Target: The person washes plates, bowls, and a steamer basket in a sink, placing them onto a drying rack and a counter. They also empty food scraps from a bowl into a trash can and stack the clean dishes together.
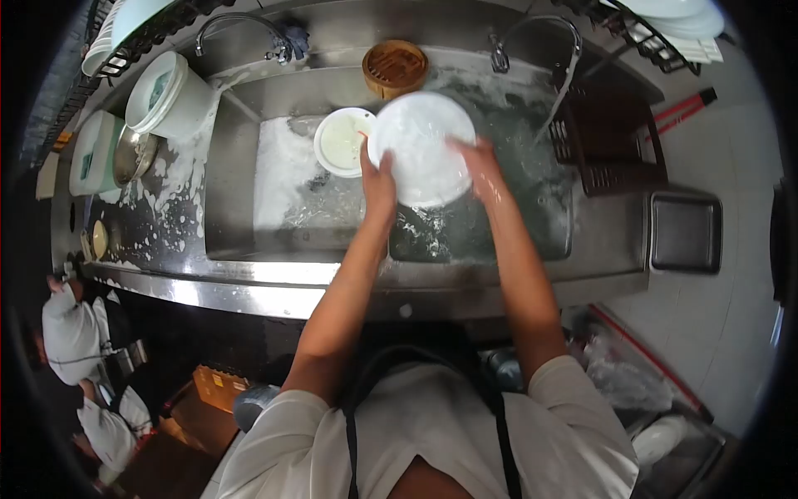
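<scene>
A round white plate (422, 150) is held between my two hands over the divider and the right basin of the sink. My left hand (379, 181) grips its left edge, with the thumb over the near face. My right hand (480, 166) is closed on its right edge, slightly blurred. Wet suds shine on the plate, and water splashes below it. Just left of it, a smaller round white container or lid (339, 143) lies in the foamy left basin (291, 241). Behind the plate stands a round wooden steamer-like piece (396, 68).
Water fills the right basin (532, 224) under a running tap (575, 58). A white bucket (170, 96) and metal bowl (135, 155) stand on the sudsy left counter. A dark crate (611, 137) and metal tray (686, 233) are at right. Other people (79, 328) appear lower left.
</scene>
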Available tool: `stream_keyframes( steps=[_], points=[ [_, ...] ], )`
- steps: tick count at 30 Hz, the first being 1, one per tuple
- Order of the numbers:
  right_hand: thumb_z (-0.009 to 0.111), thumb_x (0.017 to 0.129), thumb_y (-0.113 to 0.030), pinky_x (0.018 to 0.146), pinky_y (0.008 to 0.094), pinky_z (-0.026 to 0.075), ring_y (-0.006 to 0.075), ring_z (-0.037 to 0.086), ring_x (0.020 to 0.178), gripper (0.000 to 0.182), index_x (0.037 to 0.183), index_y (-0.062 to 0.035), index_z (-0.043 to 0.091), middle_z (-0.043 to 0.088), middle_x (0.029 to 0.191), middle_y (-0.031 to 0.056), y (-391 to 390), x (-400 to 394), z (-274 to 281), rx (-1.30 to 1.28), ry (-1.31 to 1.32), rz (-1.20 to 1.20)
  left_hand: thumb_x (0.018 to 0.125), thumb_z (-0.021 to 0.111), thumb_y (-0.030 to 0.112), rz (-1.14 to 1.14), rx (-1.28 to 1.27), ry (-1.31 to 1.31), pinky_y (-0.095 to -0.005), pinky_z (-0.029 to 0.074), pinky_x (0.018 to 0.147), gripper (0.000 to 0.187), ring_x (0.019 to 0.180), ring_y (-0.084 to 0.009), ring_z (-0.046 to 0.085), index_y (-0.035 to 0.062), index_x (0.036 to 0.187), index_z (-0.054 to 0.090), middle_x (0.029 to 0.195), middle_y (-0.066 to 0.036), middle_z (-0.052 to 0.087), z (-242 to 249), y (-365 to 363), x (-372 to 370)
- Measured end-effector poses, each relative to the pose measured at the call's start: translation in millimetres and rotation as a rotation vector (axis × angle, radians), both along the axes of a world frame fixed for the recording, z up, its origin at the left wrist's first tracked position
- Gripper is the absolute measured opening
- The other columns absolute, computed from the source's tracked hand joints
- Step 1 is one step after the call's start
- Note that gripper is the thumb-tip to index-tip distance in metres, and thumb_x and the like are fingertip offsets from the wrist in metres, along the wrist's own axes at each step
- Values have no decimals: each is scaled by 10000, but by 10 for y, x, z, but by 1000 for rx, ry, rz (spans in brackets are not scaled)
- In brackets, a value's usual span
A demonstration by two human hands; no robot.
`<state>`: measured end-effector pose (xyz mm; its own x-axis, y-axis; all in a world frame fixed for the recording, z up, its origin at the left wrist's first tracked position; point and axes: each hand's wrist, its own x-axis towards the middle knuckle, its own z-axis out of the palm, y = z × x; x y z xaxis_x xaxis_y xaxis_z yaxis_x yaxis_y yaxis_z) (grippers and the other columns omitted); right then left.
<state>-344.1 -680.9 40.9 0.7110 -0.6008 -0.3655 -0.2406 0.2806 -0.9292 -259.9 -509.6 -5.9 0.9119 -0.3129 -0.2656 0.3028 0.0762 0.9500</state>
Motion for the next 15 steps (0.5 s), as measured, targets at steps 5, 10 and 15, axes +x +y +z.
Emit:
stream_keyframes(
  steps=[5, 10, 15],
  points=[
    [694, 863, -258, 755, 386, 526, 308, 704, 826, 351, 1081, 16, 688, 713, 930, 216, 483, 381, 947, -817, 183, 85, 1026, 465, 347, -265, -271, 410, -356, 559, 824, 436, 1043, -235, 636, 93, 1380, 445, 1252, -100, 594, 96, -54, 620],
    [696, 869, -229, 803, 366, 529, 302, 703, 870, 367, 1106, 50, 671, 720, 989, 171, 389, 78, 645, -386, 46, -180, 947, 585, 206, -343, -46, 122, -344, 537, 761, 377, 963, -229, 648, 74, 1297, 536, 1138, -102, 648, 299, -177, 564],
    [698, 879, -210, 991, 376, 474, 269, 626, 1120, 502, 1283, 53, 560, 644, 1234, 155, 29, -543, -407, 311, -132, -308, 864, 664, 164, -379, 331, -422, -407, 518, 845, 381, 974, -321, 668, 66, 1224, 592, 1094, -172, 681, -143, -289, 287]
  ],
)
